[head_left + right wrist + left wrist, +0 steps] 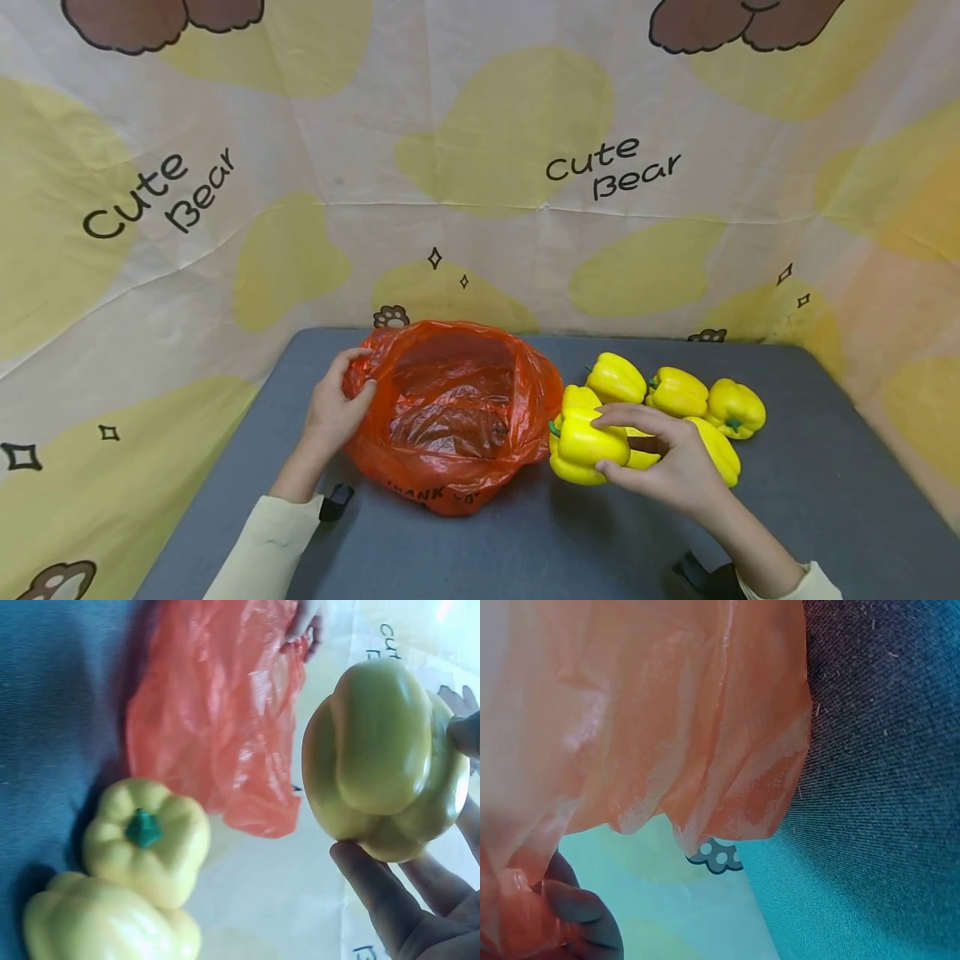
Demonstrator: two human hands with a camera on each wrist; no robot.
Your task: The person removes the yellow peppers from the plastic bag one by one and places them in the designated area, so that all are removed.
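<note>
A red plastic bag point(360, 450) stands with its mouth spread wide on the table. My left hand point(335, 404) pinches the bag's rim on its left side; in the left wrist view, fingers point(581, 911) curl round the crumpled plastic. To the right of the bag, my right hand point(675, 462) grips a yellow bell pepper point(588, 442) between thumb and fingers. That pepper point(382, 742) is held up off the table in the right wrist view, its green stem pointing toward the bag in the head view. Inside the bag I see only dark red folds.
Several more yellow bell peppers point(677, 392) lie grouped on the right half of the grey table point(480, 558), some partly hidden behind my right hand. A printed cloth point(495, 125) hangs behind the table's back edge.
</note>
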